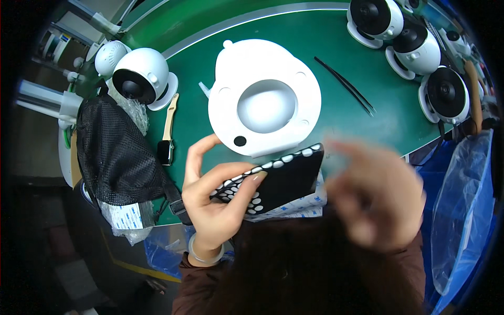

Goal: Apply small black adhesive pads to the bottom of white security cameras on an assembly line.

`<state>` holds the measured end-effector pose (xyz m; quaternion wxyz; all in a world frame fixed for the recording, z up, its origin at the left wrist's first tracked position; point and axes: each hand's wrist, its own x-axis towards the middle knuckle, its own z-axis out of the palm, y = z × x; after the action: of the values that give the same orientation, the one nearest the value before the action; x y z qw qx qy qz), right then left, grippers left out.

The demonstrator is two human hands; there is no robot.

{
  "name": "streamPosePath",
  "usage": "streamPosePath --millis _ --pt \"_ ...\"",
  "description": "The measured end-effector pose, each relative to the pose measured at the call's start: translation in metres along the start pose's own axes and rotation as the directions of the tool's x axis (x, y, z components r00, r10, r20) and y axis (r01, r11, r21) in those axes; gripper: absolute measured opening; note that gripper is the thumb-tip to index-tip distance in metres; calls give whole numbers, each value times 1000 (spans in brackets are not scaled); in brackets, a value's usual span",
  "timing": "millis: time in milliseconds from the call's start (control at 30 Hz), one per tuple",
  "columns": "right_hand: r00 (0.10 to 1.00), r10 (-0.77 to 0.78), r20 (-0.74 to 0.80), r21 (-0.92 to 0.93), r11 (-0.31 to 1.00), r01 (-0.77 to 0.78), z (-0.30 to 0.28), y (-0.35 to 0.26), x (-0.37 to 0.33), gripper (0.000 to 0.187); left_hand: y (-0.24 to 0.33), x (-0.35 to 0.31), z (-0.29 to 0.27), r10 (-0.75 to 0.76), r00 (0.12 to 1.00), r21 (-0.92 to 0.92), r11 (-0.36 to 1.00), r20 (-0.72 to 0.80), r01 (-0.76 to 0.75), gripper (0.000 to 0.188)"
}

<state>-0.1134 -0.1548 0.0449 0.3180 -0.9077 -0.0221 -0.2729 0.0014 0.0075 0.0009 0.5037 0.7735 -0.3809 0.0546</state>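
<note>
While the left hand (pixel 216 207) pinches a flat, black, white-dotted sheet (pixel 290 181) at frame centre, likely light, best edge-held, I can't tell the blurred right hand's (pixel 380 197) grip.

The left hand (pixel 218 199) is left of the lower middle of the frame, in sharp view. Its thumb points up and to the right, its tip close to that of a nearly straight finger, the two making a pinch. Another finger arches higher, bending over to the right. The left wrist (pixel 207 249) is below the hand, and the left forearm (pixel 199 283), in a brown sleeve, comes up from the lower edge. The right hand (pixel 375 194), right of the middle, is blurred: one finger reaches toward the upper left, the others look bent. The right forearm (pixel 407 268), also brown-sleeved, enters at the lower right.
</note>
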Motion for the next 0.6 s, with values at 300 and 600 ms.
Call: streamPosePath --millis 300,600 --pt "930 354 -96 393 872 -291 14 32 21 8 8 12 12 78 994 -36 996 75 -76 18" --pt "934 328 -141 336 903 -267 21 25 22 9 8 13 14 118 991 -47 992 64 -115 18"
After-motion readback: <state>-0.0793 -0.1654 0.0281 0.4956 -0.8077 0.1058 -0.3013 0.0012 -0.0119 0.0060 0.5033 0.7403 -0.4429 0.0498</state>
